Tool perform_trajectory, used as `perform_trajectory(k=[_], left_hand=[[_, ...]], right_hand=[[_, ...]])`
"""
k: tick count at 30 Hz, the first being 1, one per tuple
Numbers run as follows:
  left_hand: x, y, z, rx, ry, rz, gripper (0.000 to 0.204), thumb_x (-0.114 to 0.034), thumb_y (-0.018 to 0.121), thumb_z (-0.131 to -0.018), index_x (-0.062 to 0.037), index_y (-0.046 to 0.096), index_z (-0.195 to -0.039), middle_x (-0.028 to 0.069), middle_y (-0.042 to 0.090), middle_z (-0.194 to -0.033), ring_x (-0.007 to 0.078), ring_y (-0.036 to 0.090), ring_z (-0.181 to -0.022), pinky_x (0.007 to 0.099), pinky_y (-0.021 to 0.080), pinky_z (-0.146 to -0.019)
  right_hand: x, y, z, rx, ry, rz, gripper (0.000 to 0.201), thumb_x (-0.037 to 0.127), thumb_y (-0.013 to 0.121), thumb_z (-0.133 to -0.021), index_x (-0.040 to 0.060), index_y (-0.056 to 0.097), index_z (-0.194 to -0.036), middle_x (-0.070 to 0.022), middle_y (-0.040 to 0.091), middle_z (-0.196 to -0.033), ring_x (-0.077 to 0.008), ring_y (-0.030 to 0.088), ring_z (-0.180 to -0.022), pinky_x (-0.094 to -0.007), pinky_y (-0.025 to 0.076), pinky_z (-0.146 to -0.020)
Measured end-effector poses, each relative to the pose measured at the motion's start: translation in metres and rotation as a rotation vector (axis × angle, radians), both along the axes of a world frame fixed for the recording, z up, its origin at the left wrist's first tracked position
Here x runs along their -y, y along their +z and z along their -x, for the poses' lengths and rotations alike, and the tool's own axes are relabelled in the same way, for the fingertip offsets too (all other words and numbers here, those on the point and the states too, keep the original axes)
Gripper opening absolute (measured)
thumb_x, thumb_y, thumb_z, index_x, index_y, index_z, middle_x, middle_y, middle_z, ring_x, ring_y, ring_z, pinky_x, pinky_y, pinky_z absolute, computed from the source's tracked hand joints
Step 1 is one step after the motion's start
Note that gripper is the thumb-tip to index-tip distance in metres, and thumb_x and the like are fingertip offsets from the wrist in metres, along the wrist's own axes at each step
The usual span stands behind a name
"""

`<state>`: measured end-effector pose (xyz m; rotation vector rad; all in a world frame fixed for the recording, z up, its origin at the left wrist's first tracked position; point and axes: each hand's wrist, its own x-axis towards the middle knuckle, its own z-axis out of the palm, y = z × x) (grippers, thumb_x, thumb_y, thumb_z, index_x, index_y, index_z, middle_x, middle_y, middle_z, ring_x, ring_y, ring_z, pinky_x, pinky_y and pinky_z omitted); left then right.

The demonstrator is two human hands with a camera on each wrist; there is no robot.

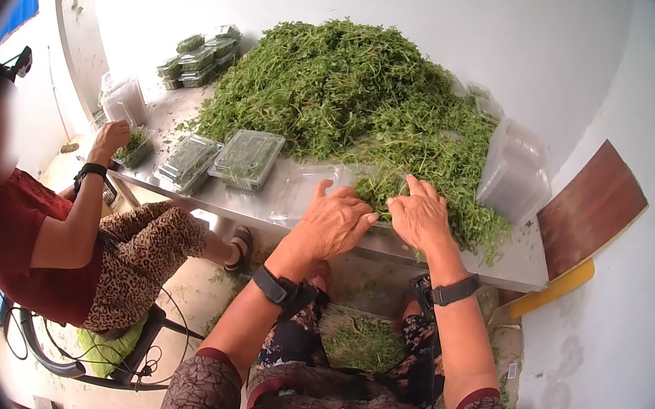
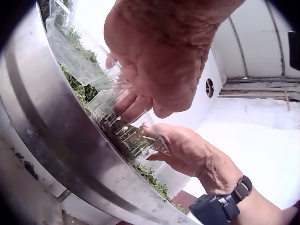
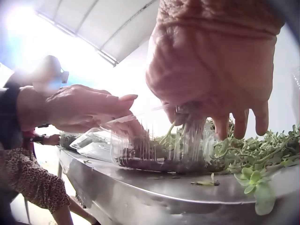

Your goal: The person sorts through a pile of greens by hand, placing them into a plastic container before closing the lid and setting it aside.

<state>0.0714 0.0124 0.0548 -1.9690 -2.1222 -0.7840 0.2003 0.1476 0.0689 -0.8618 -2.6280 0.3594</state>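
A clear plastic box (image 3: 159, 154) with leafy greens in it sits at the table's front edge, its wall partly hidden by both hands. My left hand (image 1: 331, 223) reaches into it from the left, fingertips down among the greens. Across from it, my right hand (image 1: 421, 218) has its thumb and index finger down at the box. Its other fingers point straight down over the loose greens beside the box in the right wrist view. An open clear lid (image 1: 305, 189) lies just left of the box.
A big heap of greens (image 1: 350, 85) covers the table's back. Two filled boxes (image 1: 247, 158) stand left, more (image 1: 198, 58) behind. Stacked empty containers (image 1: 516, 170) stand right. Another person (image 1: 55, 228) sits at left, handling a box (image 1: 134, 150). The metal table (image 1: 500, 262) has a rounded edge.
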Motion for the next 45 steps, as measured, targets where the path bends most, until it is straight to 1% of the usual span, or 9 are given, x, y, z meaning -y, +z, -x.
perform_trajectory(k=[5, 9, 11, 15, 21, 29, 37, 42, 45], left_hand=[[0.000, 0.004, -0.003, -0.141, -0.069, -0.224, 0.028, -0.024, 0.052, -0.092, -0.0021, 0.066, -0.103, 0.0122, 0.065, -0.110, 0.0281, 0.055, -0.110, 0.0472, 0.031, -0.102], [-0.012, -0.005, -0.002, -0.117, -0.121, -0.207, 0.031, -0.025, 0.051, -0.092, 0.0000, 0.064, -0.106, 0.0152, 0.062, -0.114, 0.0314, 0.054, -0.111, 0.0455, 0.033, -0.104], [-0.014, -0.007, -0.002, -0.092, -0.132, -0.118, 0.033, -0.025, 0.050, -0.093, 0.0004, 0.063, -0.109, 0.0164, 0.059, -0.119, 0.0331, 0.051, -0.115, 0.0443, 0.033, -0.107], [-0.014, -0.011, -0.002, -0.133, -0.138, -0.210, 0.034, -0.027, 0.049, -0.093, 0.0006, 0.064, -0.107, 0.0166, 0.058, -0.121, 0.0334, 0.049, -0.119, 0.0444, 0.032, -0.108], [-0.012, -0.012, -0.002, -0.136, -0.150, -0.171, 0.034, -0.028, 0.049, -0.093, 0.0007, 0.066, -0.100, 0.0181, 0.058, -0.119, 0.0324, 0.048, -0.120, 0.0439, 0.032, -0.109], [-0.012, -0.013, -0.003, -0.108, -0.158, -0.134, 0.028, -0.024, 0.050, -0.092, -0.0007, 0.065, -0.089, 0.0158, 0.063, -0.091, 0.0327, 0.058, -0.095, 0.0430, 0.040, -0.097], [-0.017, -0.011, 0.001, -0.124, -0.175, -0.108, 0.030, -0.026, 0.049, -0.093, -0.0013, 0.066, -0.090, 0.0155, 0.064, -0.093, 0.0313, 0.059, -0.093, 0.0416, 0.040, -0.093], [-0.017, -0.016, 0.000, -0.127, -0.171, -0.180, 0.032, -0.028, 0.047, -0.094, -0.0025, 0.067, -0.096, 0.0149, 0.065, -0.097, 0.0307, 0.058, -0.097, 0.0414, 0.039, -0.096], [-0.019, -0.018, 0.001, -0.125, -0.156, -0.175, 0.033, -0.028, 0.046, -0.095, -0.0026, 0.067, -0.099, 0.0146, 0.066, -0.096, 0.0301, 0.057, -0.101, 0.0414, 0.037, -0.098]], right_hand=[[-0.007, 0.007, -0.008, -0.179, 0.128, -0.156, 0.024, 0.024, 0.057, -0.085, 0.0133, 0.074, -0.098, -0.0181, 0.041, -0.143, -0.0372, 0.034, -0.133, -0.0502, 0.028, -0.108], [-0.006, 0.011, 0.001, -0.130, 0.192, -0.144, 0.024, 0.026, 0.056, -0.085, 0.0149, 0.074, -0.095, -0.0180, 0.040, -0.144, -0.0371, 0.031, -0.135, -0.0495, 0.025, -0.110], [-0.003, 0.013, 0.005, 0.028, 0.203, -0.143, 0.029, 0.030, 0.051, -0.087, 0.0154, 0.075, -0.093, -0.0173, 0.039, -0.145, -0.0371, 0.029, -0.137, -0.0498, 0.022, -0.111], [-0.011, 0.010, 0.014, 0.136, 0.187, -0.117, 0.036, 0.036, 0.045, -0.090, 0.0169, 0.075, -0.092, -0.0164, 0.037, -0.147, -0.0368, 0.027, -0.138, -0.0511, 0.019, -0.111], [-0.015, 0.022, 0.017, 0.349, 0.048, -0.137, 0.040, 0.039, 0.040, -0.095, 0.0188, 0.072, -0.108, -0.0140, 0.029, -0.151, -0.0342, 0.022, -0.140, -0.0488, 0.015, -0.113], [-0.013, 0.024, 0.007, 0.294, 0.072, -0.075, 0.036, 0.036, 0.043, -0.094, 0.0193, 0.071, -0.109, -0.0157, 0.030, -0.151, -0.0348, 0.022, -0.140, -0.0500, 0.015, -0.113], [-0.007, 0.034, 0.017, 0.129, 0.288, -0.252, 0.037, 0.036, 0.042, -0.093, 0.0206, 0.072, -0.106, -0.0170, 0.033, -0.149, -0.0371, 0.022, -0.140, -0.0519, 0.014, -0.113], [-0.010, 0.029, 0.039, 0.339, 0.310, -0.160, 0.037, 0.037, 0.040, -0.093, 0.0237, 0.072, -0.105, -0.0157, 0.029, -0.151, -0.0364, 0.019, -0.141, -0.0517, 0.010, -0.115], [-0.015, 0.029, 0.051, 0.420, 0.294, -0.136, 0.041, 0.041, 0.038, -0.093, 0.0237, 0.069, -0.113, -0.0154, 0.025, -0.153, -0.0352, 0.015, -0.142, -0.0504, 0.007, -0.115]])
